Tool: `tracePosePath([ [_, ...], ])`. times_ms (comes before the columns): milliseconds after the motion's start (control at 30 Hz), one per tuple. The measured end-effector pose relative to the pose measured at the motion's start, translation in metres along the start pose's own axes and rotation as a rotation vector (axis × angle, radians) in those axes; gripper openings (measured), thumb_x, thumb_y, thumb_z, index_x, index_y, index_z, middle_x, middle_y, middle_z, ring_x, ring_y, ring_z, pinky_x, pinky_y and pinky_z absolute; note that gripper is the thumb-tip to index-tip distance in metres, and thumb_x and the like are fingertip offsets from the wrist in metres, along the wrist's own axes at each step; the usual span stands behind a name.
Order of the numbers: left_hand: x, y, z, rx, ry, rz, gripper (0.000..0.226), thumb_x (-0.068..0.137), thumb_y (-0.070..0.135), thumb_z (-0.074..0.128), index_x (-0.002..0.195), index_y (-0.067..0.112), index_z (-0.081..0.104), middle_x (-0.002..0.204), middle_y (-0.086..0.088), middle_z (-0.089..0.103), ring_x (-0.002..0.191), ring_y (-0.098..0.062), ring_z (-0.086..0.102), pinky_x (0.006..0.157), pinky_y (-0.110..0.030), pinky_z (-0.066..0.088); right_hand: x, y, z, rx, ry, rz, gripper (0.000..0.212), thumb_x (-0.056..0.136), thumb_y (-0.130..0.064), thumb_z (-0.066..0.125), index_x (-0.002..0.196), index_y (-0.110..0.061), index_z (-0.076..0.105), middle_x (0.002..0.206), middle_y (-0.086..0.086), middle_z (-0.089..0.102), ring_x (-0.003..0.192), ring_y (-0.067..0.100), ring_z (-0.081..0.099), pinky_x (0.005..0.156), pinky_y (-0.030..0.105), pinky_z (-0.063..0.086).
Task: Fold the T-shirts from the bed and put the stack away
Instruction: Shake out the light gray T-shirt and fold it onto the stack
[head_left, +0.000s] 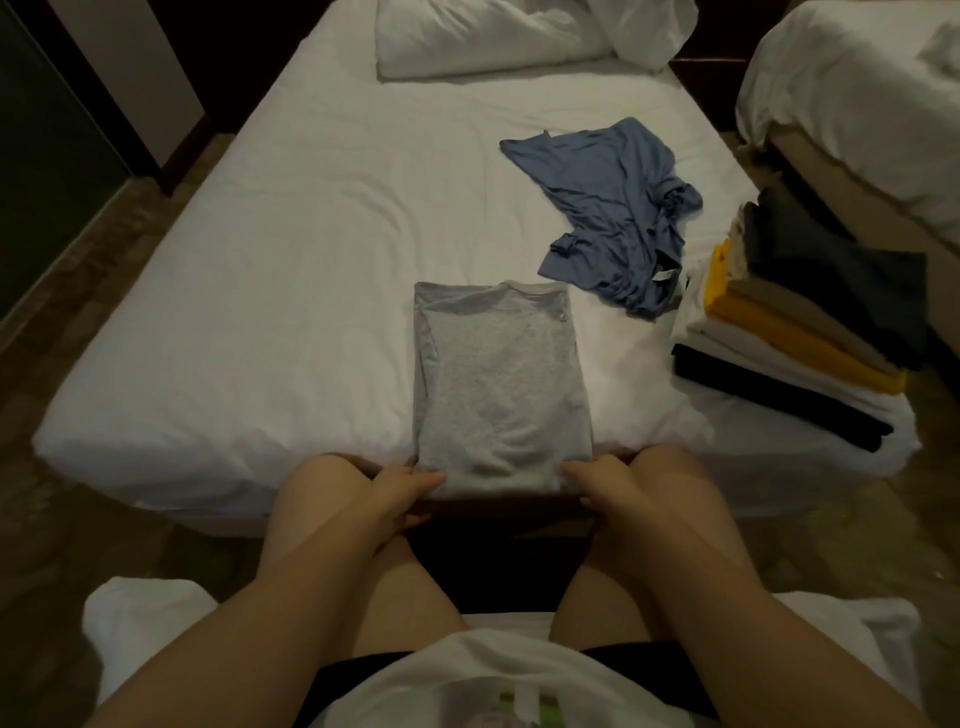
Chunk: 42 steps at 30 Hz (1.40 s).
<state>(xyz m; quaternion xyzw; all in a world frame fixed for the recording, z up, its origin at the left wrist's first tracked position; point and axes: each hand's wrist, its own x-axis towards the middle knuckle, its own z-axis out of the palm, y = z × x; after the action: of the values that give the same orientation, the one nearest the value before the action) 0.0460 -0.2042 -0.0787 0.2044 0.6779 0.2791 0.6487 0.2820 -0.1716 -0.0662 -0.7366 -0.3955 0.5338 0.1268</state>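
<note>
We view a white bed (260, 312) that bears three groups of clothing. A grey T-shirt (498, 384), folded into a long narrow panel with its collar at the far end, lies at the middle of the near edge. Beyond it, to the right, a blue T-shirt (608, 208) lies crumpled. At the near right corner sits a stack (800, 332) of folded shirts in black, white, yellow, tan and dark grey. A pillow (483, 41) rests at the head, and a second bed (857, 104) stands to the right. Our left hand (400, 493) pinches the grey shirt's near-left corner and our right hand (608, 483) its near-right corner, thumbs on top.
</note>
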Motion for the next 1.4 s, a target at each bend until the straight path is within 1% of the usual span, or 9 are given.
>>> tracePosePath([
  [100, -0.005, -0.004, 0.001, -0.045, 0.051, 0.053, 0.023, 0.09, 0.02, 0.06, 0.111, 0.011, 0.056, 0.094, -0.004, 0.062, 0.082, -0.018, 0.06, 0.074, -0.028, 0.051, -0.008, 0.006, -0.007, 0.209, 0.031, -0.007, 0.023, 0.089, -0.014, 0.059, 0.102, 0.004, 0.059, 0.08, 0.016, 0.056, 0.065, 0.022, 0.053, 0.056, 0.028, 0.044],
  [333, -0.022, -0.007, 0.0, -0.024, 0.194, 0.328, 0.019, 0.087, 0.01, 0.063, 0.091, 0.011, 0.045, 0.083, -0.009, 0.054, 0.059, -0.017, 0.055, 0.046, -0.019, 0.049, -0.029, 0.015, -0.015, 0.326, 0.189, -0.28, 0.018, 0.086, -0.012, 0.067, 0.089, -0.013, 0.049, 0.085, 0.014, 0.057, 0.065, 0.018, 0.055, 0.045, 0.016, 0.045],
  [433, -0.027, -0.009, 0.0, 0.006, 0.209, 0.462, 0.019, 0.089, 0.003, 0.058, 0.097, 0.017, 0.047, 0.079, -0.006, 0.053, 0.063, -0.019, 0.055, 0.052, -0.019, 0.052, -0.037, 0.017, -0.013, 0.391, 0.158, -0.403, 0.03, 0.09, -0.008, 0.06, 0.113, -0.023, 0.049, 0.088, 0.002, 0.058, 0.07, 0.016, 0.056, 0.056, 0.021, 0.048],
  [600, -0.042, -0.003, -0.001, 0.158, 0.145, 0.59, 0.02, 0.084, -0.01, 0.057, 0.082, 0.01, 0.058, 0.072, -0.003, 0.055, 0.065, -0.006, 0.056, 0.056, -0.006, 0.045, -0.045, 0.014, -0.018, 0.295, 0.216, -0.5, 0.015, 0.09, -0.01, 0.059, 0.089, -0.024, 0.066, 0.083, 0.0, 0.063, 0.084, 0.019, 0.058, 0.073, 0.023, 0.046],
  [733, -0.052, -0.005, -0.005, 0.353, 0.157, 0.662, 0.028, 0.077, -0.013, 0.063, 0.091, 0.011, 0.06, 0.083, -0.003, 0.06, 0.061, 0.009, 0.057, 0.059, -0.004, 0.042, -0.051, 0.019, -0.028, 0.227, 0.214, -0.467, 0.017, 0.089, -0.014, 0.063, 0.103, -0.01, 0.07, 0.087, 0.008, 0.066, 0.075, 0.014, 0.058, 0.054, 0.005, 0.043],
  [900, -0.056, -0.015, -0.008, 0.355, 0.232, 0.671, 0.024, 0.086, 0.002, 0.061, 0.085, 0.026, 0.06, 0.08, 0.004, 0.067, 0.078, -0.011, 0.066, 0.08, -0.03, 0.053, -0.053, 0.024, -0.037, 0.029, 0.165, -0.424, 0.026, 0.062, -0.055, 0.069, 0.087, -0.047, 0.07, 0.085, -0.006, 0.072, 0.075, 0.011, 0.069, 0.072, 0.032, 0.058],
  [1067, -0.06, -0.008, -0.003, 0.381, 0.264, 0.725, 0.009, 0.091, 0.007, 0.056, 0.084, 0.011, 0.06, 0.073, -0.001, 0.068, 0.076, -0.015, 0.067, 0.073, -0.024, 0.051, -0.042, 0.029, -0.04, 0.021, 0.134, -0.461, 0.035, 0.051, -0.052, 0.075, 0.082, -0.061, 0.063, 0.079, -0.001, 0.068, 0.07, 0.018, 0.067, 0.073, 0.038, 0.058],
  [1267, -0.055, 0.026, 0.002, 0.515, 0.518, 0.934, 0.009, 0.09, 0.013, 0.058, 0.096, 0.008, 0.063, 0.095, -0.004, 0.049, 0.082, -0.016, 0.051, 0.076, -0.026, 0.041, -0.037, -0.001, -0.044, 0.128, 0.149, -0.568, 0.036, 0.078, 0.004, 0.069, 0.105, -0.018, 0.063, 0.073, 0.001, 0.06, 0.062, 0.004, 0.058, 0.059, 0.01, 0.048],
  [1400, -0.049, 0.052, 0.012, 0.401, 0.52, 1.009, 0.01, 0.095, 0.013, 0.049, 0.1, 0.009, 0.056, 0.1, -0.004, 0.052, 0.09, -0.014, 0.049, 0.072, -0.013, 0.039, -0.023, -0.033, -0.048, 0.121, 0.325, -0.665, 0.02, 0.086, -0.001, 0.06, 0.094, -0.019, 0.063, 0.088, 0.002, 0.063, 0.078, 0.007, 0.058, 0.064, 0.009, 0.042],
])
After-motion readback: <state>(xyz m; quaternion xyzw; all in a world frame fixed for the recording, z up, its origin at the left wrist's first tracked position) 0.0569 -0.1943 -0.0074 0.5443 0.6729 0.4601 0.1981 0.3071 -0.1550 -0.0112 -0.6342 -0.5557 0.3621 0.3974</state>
